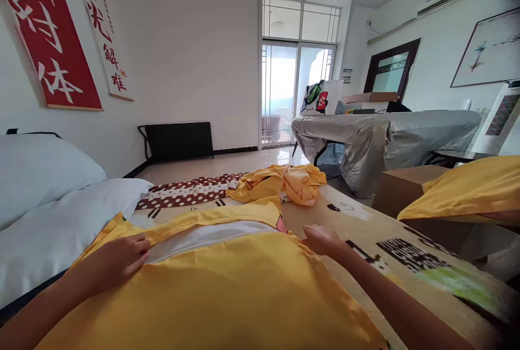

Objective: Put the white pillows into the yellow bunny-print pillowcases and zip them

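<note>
A yellow pillowcase (227, 290) fills the lower middle of the head view. Its opening faces away from me, and a white pillow (211, 233) shows inside it. My left hand (124, 258) has its fingers closed on the left side of the opening. At the opening's right corner, my right hand (323, 239) is closed in a pinch on the yellow edge. Just beyond the opening lies a crumpled heap of yellow and peach cloth (284, 182) on the bed.
White pillows (49, 176) are stacked at the left. A patterned beige sheet (349, 220) covers the bed. On the right, another yellow pillow (467, 187) rests by a cardboard box (400, 187). Behind stands a table under grey plastic sheeting (365, 138).
</note>
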Demonstrator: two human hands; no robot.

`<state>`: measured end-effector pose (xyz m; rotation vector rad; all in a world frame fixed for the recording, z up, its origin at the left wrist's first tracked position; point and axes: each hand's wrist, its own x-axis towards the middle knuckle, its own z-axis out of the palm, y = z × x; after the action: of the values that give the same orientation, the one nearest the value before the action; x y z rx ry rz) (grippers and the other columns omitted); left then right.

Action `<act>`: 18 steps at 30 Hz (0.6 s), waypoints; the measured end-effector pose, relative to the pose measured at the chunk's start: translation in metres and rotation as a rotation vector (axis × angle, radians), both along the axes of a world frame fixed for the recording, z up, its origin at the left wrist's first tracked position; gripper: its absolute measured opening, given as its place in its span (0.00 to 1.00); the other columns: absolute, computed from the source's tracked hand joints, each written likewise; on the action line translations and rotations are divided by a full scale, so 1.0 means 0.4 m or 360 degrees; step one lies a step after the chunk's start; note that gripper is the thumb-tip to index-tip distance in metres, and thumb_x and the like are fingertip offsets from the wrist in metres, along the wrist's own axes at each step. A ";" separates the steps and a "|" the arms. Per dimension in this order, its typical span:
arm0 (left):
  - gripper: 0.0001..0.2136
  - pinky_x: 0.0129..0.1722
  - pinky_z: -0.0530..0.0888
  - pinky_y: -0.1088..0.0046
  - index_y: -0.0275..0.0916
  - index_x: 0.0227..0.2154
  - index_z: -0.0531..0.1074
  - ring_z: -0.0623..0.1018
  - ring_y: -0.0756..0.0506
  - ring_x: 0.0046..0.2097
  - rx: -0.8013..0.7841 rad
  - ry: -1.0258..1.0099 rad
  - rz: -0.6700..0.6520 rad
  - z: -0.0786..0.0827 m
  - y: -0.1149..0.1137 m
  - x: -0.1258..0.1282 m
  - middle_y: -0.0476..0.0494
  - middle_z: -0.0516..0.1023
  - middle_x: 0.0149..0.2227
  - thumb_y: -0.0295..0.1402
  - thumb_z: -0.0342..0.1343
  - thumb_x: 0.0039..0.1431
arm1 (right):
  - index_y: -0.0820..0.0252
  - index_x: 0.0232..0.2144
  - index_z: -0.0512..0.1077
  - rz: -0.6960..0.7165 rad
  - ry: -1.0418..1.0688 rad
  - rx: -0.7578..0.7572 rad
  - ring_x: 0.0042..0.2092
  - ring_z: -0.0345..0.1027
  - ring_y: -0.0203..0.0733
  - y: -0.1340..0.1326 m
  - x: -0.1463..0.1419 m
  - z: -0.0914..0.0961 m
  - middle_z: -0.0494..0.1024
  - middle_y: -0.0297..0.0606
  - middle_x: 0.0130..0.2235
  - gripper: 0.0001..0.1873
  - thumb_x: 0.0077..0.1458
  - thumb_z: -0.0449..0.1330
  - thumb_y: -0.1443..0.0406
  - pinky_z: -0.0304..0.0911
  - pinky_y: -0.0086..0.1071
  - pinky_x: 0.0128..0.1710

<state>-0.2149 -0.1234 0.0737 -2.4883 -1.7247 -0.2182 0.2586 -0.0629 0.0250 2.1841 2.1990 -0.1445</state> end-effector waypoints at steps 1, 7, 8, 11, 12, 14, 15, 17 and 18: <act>0.14 0.31 0.67 0.75 0.40 0.32 0.72 0.74 0.49 0.30 0.0103 0.0003 -0.0126 0.040 -0.001 0.041 0.47 0.75 0.34 0.36 0.41 0.63 | 0.65 0.39 0.73 0.0019 0.0002 0.0057 0.46 0.71 0.57 0.011 -0.011 0.045 0.77 0.54 0.44 0.12 0.55 0.56 0.64 0.61 0.40 0.39; 0.09 0.30 0.62 0.69 0.38 0.23 0.66 0.67 0.48 0.28 0.0954 0.0362 -0.1098 0.196 0.023 0.427 0.47 0.69 0.25 0.23 0.44 0.55 | 0.59 0.45 0.67 0.0144 0.0211 0.0684 0.48 0.68 0.49 0.056 -0.153 0.251 0.75 0.46 0.47 0.16 0.62 0.46 0.59 0.57 0.38 0.46; 0.08 0.28 0.61 0.69 0.37 0.21 0.65 0.66 0.48 0.26 0.1084 0.0383 -0.1290 0.204 0.034 0.491 0.47 0.68 0.23 0.23 0.45 0.52 | 0.59 0.43 0.68 0.0197 0.0318 0.0825 0.48 0.68 0.47 0.068 -0.176 0.251 0.75 0.44 0.46 0.14 0.61 0.46 0.60 0.57 0.38 0.46; 0.07 0.25 0.58 0.69 0.38 0.17 0.63 0.63 0.50 0.23 0.1339 0.0162 -0.1930 0.179 0.083 0.638 0.49 0.62 0.18 0.28 0.48 0.48 | 0.59 0.40 0.68 0.0324 0.0741 0.1061 0.42 0.69 0.41 0.127 -0.220 0.174 0.75 0.41 0.42 0.10 0.58 0.49 0.65 0.58 0.33 0.43; 0.08 0.24 0.58 0.70 0.38 0.16 0.62 0.62 0.50 0.22 0.1374 0.0042 -0.2077 0.150 0.105 0.670 0.49 0.61 0.18 0.30 0.49 0.48 | 0.60 0.40 0.67 0.0319 0.0895 0.1066 0.39 0.69 0.39 0.152 -0.226 0.132 0.75 0.40 0.40 0.10 0.57 0.50 0.66 0.59 0.31 0.40; 0.10 0.25 0.59 0.71 0.39 0.15 0.60 0.62 0.51 0.22 0.1308 -0.0175 -0.2181 0.056 0.152 0.707 0.51 0.60 0.17 0.32 0.50 0.48 | 0.61 0.39 0.68 0.0234 0.1155 0.1060 0.32 0.67 0.36 0.197 -0.228 0.048 0.73 0.37 0.33 0.10 0.55 0.51 0.65 0.59 0.29 0.34; 0.10 0.25 0.59 0.71 0.39 0.15 0.58 0.62 0.51 0.22 0.1211 -0.0278 -0.2134 -0.006 0.175 0.713 0.51 0.60 0.17 0.32 0.51 0.47 | 0.61 0.37 0.68 0.0183 0.1245 0.1044 0.30 0.65 0.36 0.213 -0.225 0.013 0.72 0.35 0.30 0.10 0.55 0.51 0.65 0.58 0.28 0.32; 0.10 0.24 0.59 0.73 0.39 0.15 0.56 0.58 0.53 0.19 0.0909 -0.0505 -0.1874 -0.140 0.212 0.708 0.54 0.59 0.15 0.29 0.52 0.45 | 0.61 0.34 0.69 0.0114 0.1366 0.0989 0.28 0.62 0.35 0.230 -0.214 -0.028 0.69 0.33 0.25 0.10 0.56 0.51 0.62 0.56 0.28 0.29; 0.11 0.25 0.61 0.73 0.39 0.16 0.55 0.59 0.54 0.20 0.0787 -0.0622 -0.1701 -0.201 0.226 0.701 0.54 0.59 0.15 0.27 0.53 0.45 | 0.61 0.32 0.70 0.0113 0.1406 0.0935 0.27 0.61 0.35 0.230 -0.208 -0.034 0.68 0.32 0.24 0.11 0.56 0.51 0.61 0.54 0.27 0.28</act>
<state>0.0656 -0.0331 -0.0066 -2.7446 -0.1330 -1.0875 0.1754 0.0293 0.0115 2.6760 3.0873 -0.6473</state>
